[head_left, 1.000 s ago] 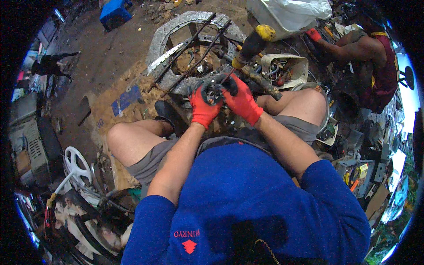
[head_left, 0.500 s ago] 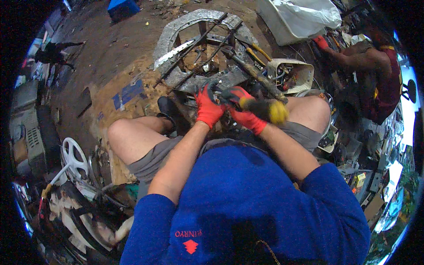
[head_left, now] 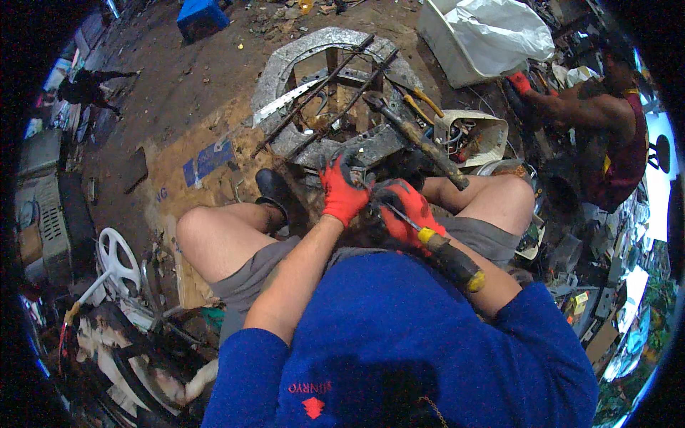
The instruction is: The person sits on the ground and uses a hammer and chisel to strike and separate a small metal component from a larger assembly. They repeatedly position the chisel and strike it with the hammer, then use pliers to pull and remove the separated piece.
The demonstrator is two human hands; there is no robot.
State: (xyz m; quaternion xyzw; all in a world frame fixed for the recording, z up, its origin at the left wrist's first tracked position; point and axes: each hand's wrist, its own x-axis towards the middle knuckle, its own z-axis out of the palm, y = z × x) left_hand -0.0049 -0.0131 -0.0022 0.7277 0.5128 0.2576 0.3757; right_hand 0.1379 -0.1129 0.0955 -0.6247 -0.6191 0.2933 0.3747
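Observation:
My left hand (head_left: 344, 191) in a red-and-black glove is closed around a small metal piece (head_left: 361, 176), whose shape is mostly hidden, just in front of a grey octagonal metal frame (head_left: 275, 85). Beside it, my right hand (head_left: 405, 217), gloved alike, grips a screwdriver (head_left: 460, 262) whose black-and-yellow handle lies back over my right forearm. Two rusty rods (head_left: 314, 89) cross the frame. A long rusty metal tool (head_left: 417, 139) and yellow-handled pliers (head_left: 424, 105) rest at its right.
A white bin (head_left: 453, 50) with plastic, a cream casing (head_left: 485, 135) of wires and a co-worker (head_left: 599, 121) in red gloves are at right. Cardboard (head_left: 193, 135) lies by my left leg, a white wheel (head_left: 118, 260) lower left, a blue crate (head_left: 200, 18) and black dog (head_left: 89, 93) farther off.
The screwdriver has swung from pointing handle-up above the frame down toward me, its handle now over my right forearm. My right hand has moved slightly right and down.

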